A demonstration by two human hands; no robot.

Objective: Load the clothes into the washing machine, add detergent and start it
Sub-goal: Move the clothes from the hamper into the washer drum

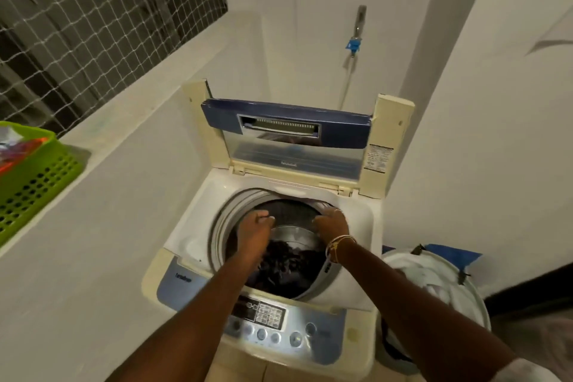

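**Desk:** What could go wrong from here?

**Caption:** A cream-and-blue top-loading washing machine (pixel 192 226) is pictured with its blue-framed, glass-panelled lid (pixel 285 121) folded upright. A heap of dark clothes (pixel 288 270) is lodged low in its steel drum (pixel 291 231). Cloth could be draped over the grey drum rim (pixel 221 220) if it is dropped carelessly, and could be trapped once the lid is lowered. The lid could also be jolted down, as the left hand (pixel 255 226) and the right hand (pixel 331 222) are both placed within its swing. No detergent is shown anywhere, so a cycle could be started without it. The silver button panel (pixel 269 318) at the machine's near edge is not being touched.

**Desk:** And where are the clothes placed against the hands?

**Caption:** The dark heap is seen inside the drum, partly beneath the left hand and between the two forearms. The left hand is held over the drum's left half with its fingers curled. That part is blurred, so it cannot be told whether cloth is gripped. The right hand, with thin bangles (pixel 338 245) at the wrist, is set at the drum's far right rim with its fingers bent. A grip on anything cannot be confirmed there either. Pale laundry is glimpsed in a round white hamper (pixel 434 273) just right of the machine. A green perforated plastic basket (pixel 34 170) is parked on a pale ledge (pixel 102 121) well left of the machine.
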